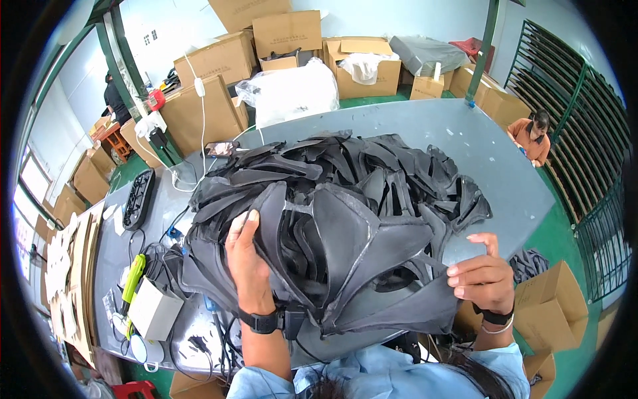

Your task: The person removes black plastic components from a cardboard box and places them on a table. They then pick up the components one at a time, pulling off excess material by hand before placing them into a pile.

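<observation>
A dark grey moulded panel piece with lighter seams and several pointed flaps is spread between my hands, close to my body. My left hand is closed on its left edge, with the thumb up over the front. Over on the right, my right hand pinches the outer end of a flap, its index finger raised. Behind the piece, a large heap of similar dark grey pieces covers the middle of the table. The held piece overlaps the heap, so where one ends and the other begins is partly hidden.
On the grey table, a black power strip, a phone, cables, a yellow-green handheld tool, a white box and a mug lie left. An open carton stands lower right. Someone in orange is beyond the right edge.
</observation>
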Demonstrator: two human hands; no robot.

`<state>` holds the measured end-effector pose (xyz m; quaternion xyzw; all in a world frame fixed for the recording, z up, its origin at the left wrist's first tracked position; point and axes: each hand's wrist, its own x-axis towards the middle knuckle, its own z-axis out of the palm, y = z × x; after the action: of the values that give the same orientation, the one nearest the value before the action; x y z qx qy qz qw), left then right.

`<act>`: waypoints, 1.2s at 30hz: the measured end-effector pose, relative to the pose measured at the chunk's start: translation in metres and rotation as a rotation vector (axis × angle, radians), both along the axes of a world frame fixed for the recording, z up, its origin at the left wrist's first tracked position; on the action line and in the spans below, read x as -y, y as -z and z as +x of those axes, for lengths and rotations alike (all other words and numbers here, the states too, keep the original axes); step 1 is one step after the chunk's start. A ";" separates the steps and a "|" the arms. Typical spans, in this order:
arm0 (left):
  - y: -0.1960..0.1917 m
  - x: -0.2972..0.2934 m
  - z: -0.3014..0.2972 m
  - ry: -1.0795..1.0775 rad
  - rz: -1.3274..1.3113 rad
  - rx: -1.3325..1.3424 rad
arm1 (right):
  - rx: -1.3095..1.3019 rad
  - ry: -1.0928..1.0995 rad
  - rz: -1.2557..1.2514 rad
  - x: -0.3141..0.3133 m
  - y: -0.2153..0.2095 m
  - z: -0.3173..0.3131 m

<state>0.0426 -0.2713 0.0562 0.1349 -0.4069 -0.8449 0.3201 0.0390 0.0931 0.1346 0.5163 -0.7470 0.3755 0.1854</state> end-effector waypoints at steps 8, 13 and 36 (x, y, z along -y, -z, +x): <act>-0.006 -0.009 -0.003 -0.131 -0.110 -0.070 | -0.108 -0.060 0.196 0.011 0.023 -0.017; -0.036 -0.046 0.016 -0.138 -0.597 0.029 | 0.283 -0.073 0.012 0.043 0.024 -0.047; -0.103 -0.113 0.096 -0.224 -1.137 0.000 | -0.372 0.420 0.218 0.079 -0.044 0.005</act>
<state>0.1385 -0.1583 0.1592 -0.0161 -0.7801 -0.4544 0.4298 0.0441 0.0139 0.1784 0.4273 -0.8266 0.1452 0.3362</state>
